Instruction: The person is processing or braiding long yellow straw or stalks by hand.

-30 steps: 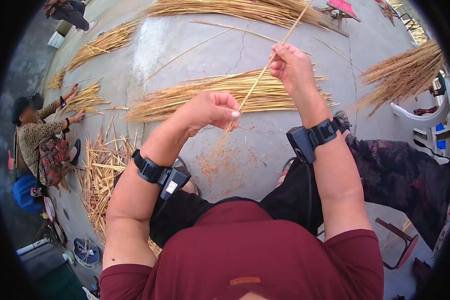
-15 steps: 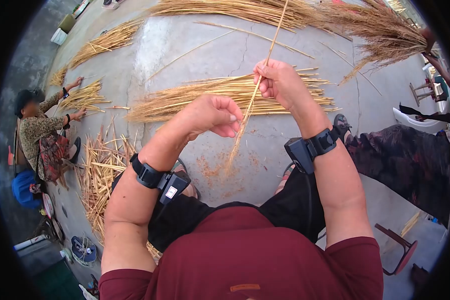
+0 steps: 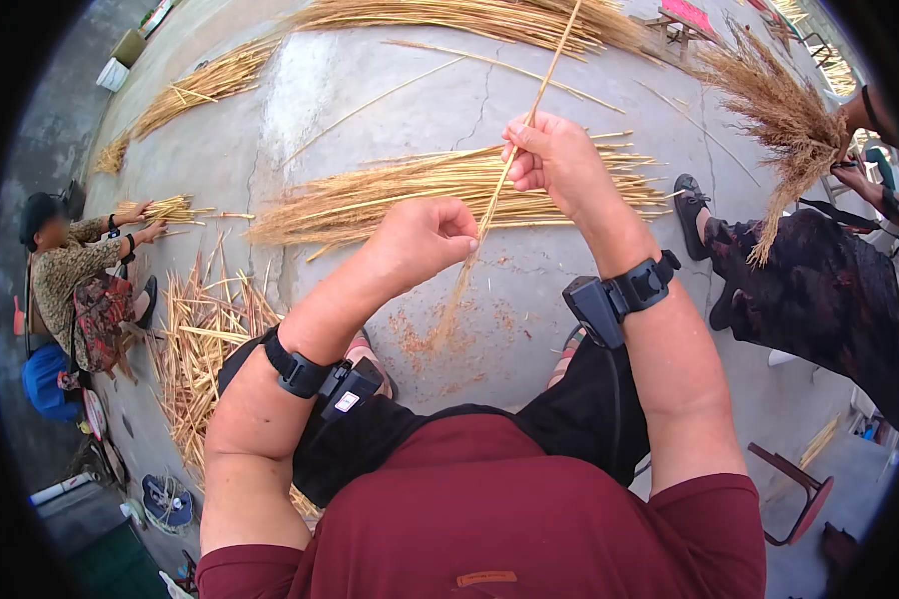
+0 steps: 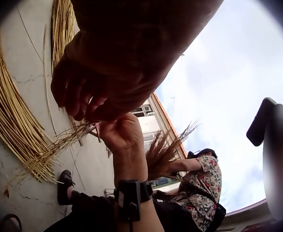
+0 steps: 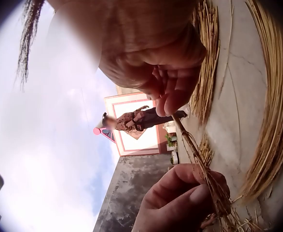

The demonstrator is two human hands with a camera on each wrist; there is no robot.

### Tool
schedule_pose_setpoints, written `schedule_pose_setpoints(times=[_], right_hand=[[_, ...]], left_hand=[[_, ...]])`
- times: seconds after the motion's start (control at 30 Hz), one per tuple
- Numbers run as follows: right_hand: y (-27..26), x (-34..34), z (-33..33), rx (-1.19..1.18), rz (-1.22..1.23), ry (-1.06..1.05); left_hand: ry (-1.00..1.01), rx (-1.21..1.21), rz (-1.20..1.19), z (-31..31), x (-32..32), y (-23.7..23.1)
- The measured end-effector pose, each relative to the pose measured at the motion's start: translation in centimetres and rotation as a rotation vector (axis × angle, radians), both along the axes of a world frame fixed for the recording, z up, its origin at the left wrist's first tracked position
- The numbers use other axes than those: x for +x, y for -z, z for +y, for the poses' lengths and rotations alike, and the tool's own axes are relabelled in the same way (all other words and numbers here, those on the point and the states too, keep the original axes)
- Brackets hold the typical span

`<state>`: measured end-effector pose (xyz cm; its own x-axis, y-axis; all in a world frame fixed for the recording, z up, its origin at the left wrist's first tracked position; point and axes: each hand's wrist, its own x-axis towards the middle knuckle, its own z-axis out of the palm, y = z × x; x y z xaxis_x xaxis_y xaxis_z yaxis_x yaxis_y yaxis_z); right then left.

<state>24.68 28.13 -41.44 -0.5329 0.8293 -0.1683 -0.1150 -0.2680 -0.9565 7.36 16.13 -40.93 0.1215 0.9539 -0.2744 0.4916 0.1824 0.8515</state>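
Broomcorn stalk (image 3: 499,185) pinched in farther right hand (image 3: 559,160); seed head (image 3: 460,290) newly pinched in nearer left hand (image 3: 420,235), likely steadier now.

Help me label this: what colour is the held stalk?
The stalk is straw yellow; the head view shows it best.

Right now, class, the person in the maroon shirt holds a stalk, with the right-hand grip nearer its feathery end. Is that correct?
Not quite: the left-hand grip is nearer the feathery end, as the head view shows. The person in the maroon shirt does hold a stalk.
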Motion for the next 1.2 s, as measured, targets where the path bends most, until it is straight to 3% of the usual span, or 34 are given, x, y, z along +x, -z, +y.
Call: schedule_pose_setpoints(times=[0.07,0.27,0.47,0.67,0.77,0.87,0.97,1.07,1.2], right_hand=[[-0.5,-0.4,0.3,0.026,-0.036,-0.012],[-0.6,0.1,0.8,0.062,-0.076,-0.039],[-0.7,0.0,0.7,0.079,-0.067,0.010],[-0.6,2.8,3.7,0.150,0.027,0.156],[-0.7,2.9,3.3,0.077,0.079,0.111],[-0.6,2.0,3.4,0.046,0.084,0.079],[-1.0,0.5,3.6,0.047,0.081,0.092],[-0.8,-0.7,3.4,0.041,0.111,0.080],[-1.2,-1.2,2.9,0.027,0.109,0.079]], left_hand=[[0.003,0.008,0.049,0.2,-0.3,-0.6],[-0.071,-0.204,-0.161,1.0,-0.9,-0.7],[-0.126,-0.247,-0.202,1.1,-1.1,-1.1],[-0.045,-0.181,-0.007,0.3,-2.2,-1.2],[0.167,-0.270,0.383,0.4,-2.4,-3.0],[0.254,0.327,0.345,0.3,-3.2,-0.9],[0.031,0.469,0.256,0.8,-1.9,-0.8],[-0.130,0.252,0.069,0.5,-0.6,-2.1],[-0.111,0.300,0.121,0.5,0.0,-2.1]])
